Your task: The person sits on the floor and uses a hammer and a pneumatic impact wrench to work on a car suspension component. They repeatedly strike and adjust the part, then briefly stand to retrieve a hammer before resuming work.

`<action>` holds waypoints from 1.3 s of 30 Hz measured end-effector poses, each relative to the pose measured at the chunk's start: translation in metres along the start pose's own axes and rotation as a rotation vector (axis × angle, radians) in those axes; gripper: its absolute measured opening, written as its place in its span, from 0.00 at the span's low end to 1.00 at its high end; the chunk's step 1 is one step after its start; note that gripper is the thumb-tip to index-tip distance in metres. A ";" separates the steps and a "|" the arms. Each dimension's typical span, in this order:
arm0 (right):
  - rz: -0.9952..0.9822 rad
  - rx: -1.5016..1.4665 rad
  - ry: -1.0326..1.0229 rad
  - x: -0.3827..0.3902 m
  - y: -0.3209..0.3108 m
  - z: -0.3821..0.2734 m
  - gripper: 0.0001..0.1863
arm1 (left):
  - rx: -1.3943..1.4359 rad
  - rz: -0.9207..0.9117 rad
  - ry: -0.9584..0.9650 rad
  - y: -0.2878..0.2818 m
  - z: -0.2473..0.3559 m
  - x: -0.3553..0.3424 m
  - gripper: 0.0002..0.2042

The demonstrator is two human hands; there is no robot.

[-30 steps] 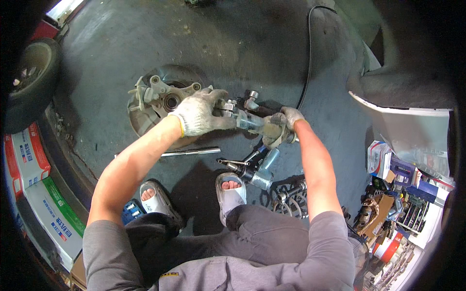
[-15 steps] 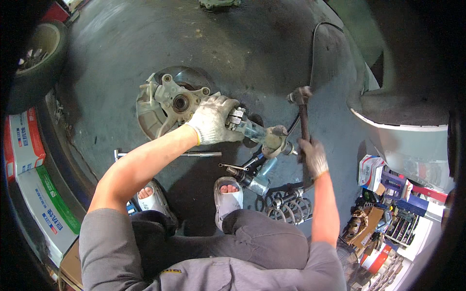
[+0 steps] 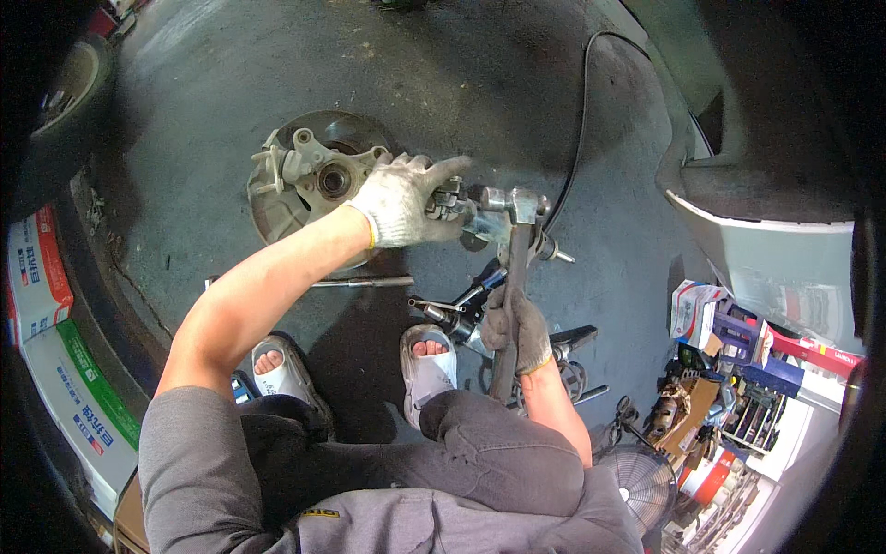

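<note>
A white knit work glove covers my left hand [image 3: 399, 198]. It is closed round a bright metal fitting [image 3: 447, 199] at the edge of a steering knuckle [image 3: 323, 177], which lies on a brake disc [image 3: 334, 124]. One finger stretches out above the fitting. My right hand [image 3: 519, 331], also gloved, grips the handle of a hammer [image 3: 515, 205]. The hammer's head is level with the fitting, just to its right. Behind the head, a pale bluish cylindrical part with a metal tip [image 3: 557, 251] is partly hidden; whether the hammer touches it, I cannot tell.
Below the hands lie a long steel bar [image 3: 365, 282], an air tool [image 3: 464, 325] and a coil spring [image 3: 574, 379]. A black hose [image 3: 585, 102] curves along the floor. Boxes [image 3: 78, 397] and a wheel [image 3: 69, 102] stand left. Cluttered parts and a fan [image 3: 637, 489] are at right.
My right hand has swung the hammer leftward, bringing its head beside the fitting. My left hand keeps its hold. The whole view has shifted slightly.
</note>
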State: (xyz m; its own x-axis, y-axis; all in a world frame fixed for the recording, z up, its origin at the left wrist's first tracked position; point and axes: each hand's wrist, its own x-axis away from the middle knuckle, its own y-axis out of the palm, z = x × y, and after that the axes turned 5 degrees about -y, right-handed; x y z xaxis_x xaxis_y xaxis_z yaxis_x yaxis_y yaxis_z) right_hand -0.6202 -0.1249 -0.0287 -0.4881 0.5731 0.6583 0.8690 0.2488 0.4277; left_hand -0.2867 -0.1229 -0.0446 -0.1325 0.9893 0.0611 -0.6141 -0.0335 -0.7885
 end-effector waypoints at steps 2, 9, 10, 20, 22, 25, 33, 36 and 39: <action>-0.034 -0.090 0.036 -0.004 -0.003 0.006 0.26 | 0.058 0.010 0.004 0.000 -0.001 -0.002 0.40; -0.017 -0.263 0.095 -0.029 -0.005 0.011 0.29 | 0.252 0.105 -0.025 0.014 -0.008 -0.007 0.32; -0.006 -0.320 0.124 -0.032 -0.005 0.011 0.29 | 0.256 0.120 -0.030 0.015 -0.008 -0.008 0.31; 0.034 -0.238 0.137 -0.039 -0.001 0.008 0.25 | 0.312 0.177 -0.068 0.021 -0.005 -0.009 0.30; 0.009 -0.213 0.145 -0.042 0.003 0.005 0.25 | 0.307 0.190 -0.049 0.021 -0.006 -0.010 0.30; -0.072 -0.192 0.204 -0.040 0.008 0.004 0.26 | 0.309 0.162 -0.042 0.020 -0.006 -0.010 0.30; 0.007 -0.090 0.139 -0.035 0.003 0.007 0.28 | 0.274 0.175 -0.034 0.019 -0.007 -0.008 0.30; -0.078 -0.128 0.121 -0.032 -0.003 0.009 0.25 | 0.317 0.172 -0.034 0.019 -0.007 -0.009 0.30; -0.189 -0.214 0.112 -0.032 -0.005 0.008 0.23 | 0.312 0.167 -0.053 0.019 -0.007 -0.008 0.30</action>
State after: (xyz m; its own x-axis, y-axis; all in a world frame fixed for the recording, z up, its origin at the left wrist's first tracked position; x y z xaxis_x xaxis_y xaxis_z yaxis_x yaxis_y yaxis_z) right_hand -0.6078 -0.1384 -0.0570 -0.6555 0.4401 0.6137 0.7310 0.1657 0.6620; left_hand -0.2919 -0.1309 -0.0640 -0.2859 0.9582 -0.0146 -0.7878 -0.2437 -0.5657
